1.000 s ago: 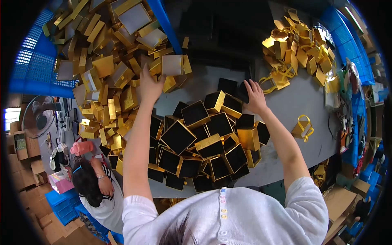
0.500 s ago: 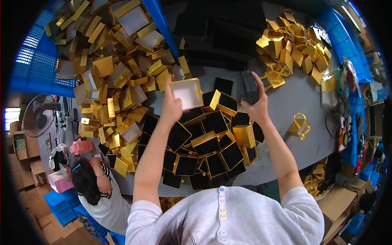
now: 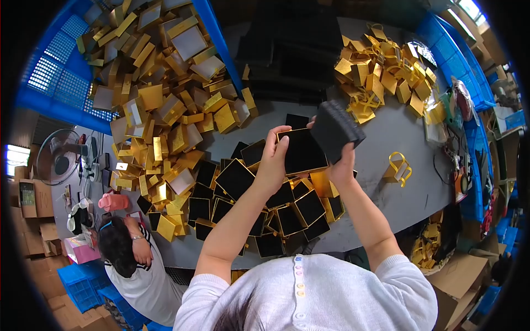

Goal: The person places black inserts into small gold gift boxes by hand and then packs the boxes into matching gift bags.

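Note:
My left hand (image 3: 274, 160) grips a small gold-edged box (image 3: 302, 153) by its left side, with the thumb along the rim. Black lining fills the visible inside of that box. A stack of black foam-like pads (image 3: 335, 132) is tilted in my right hand (image 3: 343, 164), its fingers wrapped around the lower and far edges. The stack meets or overlaps the right edge of the box; I cannot tell which. Below both hands lie several gold boxes with black insides (image 3: 234, 179). One flat black pad (image 3: 297, 121) lies on the table behind the held box.
Gold boxes with pale insides (image 3: 187, 43) spill from a blue crate (image 3: 61, 71) at the left. Ribboned gold boxes (image 3: 381, 71) are heaped at the back right of the grey table (image 3: 411, 196). Another person (image 3: 135, 259) leans at the left beside a fan (image 3: 58, 157).
The inside of the box in my left hand was white and is now black. Both hands have come together, and the black stack has tilted toward the box.

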Demonstrator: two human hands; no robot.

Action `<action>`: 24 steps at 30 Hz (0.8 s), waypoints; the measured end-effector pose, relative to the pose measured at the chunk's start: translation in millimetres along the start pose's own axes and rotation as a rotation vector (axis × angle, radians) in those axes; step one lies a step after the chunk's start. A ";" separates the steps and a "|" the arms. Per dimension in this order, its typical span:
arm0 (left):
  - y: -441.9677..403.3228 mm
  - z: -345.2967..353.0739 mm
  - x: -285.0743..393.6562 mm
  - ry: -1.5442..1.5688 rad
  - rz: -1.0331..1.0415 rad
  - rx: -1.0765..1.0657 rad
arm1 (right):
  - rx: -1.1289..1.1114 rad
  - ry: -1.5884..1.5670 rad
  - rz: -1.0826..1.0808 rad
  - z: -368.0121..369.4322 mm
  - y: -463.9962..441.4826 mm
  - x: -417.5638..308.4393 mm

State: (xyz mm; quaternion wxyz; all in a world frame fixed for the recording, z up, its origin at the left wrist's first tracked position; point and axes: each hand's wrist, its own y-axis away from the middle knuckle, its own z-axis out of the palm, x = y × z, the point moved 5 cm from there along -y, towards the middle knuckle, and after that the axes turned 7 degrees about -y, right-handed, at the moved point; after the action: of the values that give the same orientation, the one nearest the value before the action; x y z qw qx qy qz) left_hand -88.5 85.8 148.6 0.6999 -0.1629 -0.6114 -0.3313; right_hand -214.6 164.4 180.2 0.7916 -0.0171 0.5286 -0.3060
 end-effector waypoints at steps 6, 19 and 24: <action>-3.2 -11.2 7.9 -0.154 -0.186 -0.030 | 0.103 -0.196 0.064 -6.1 3.4 29.1; -216.0 -164.6 -94.3 -1.116 -0.309 0.466 | -0.045 0.128 0.483 -8.4 39.2 97.8; -122.8 -129.7 -39.6 -1.076 0.126 0.291 | -0.057 0.025 0.525 -24.4 40.8 90.6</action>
State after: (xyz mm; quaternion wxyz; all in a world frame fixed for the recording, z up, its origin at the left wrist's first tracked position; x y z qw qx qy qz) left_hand -74.3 -75.1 62.8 0.3231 -0.2471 -0.9108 -0.0712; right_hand -193.2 159.3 80.3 0.8365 0.1021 0.5332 -0.0753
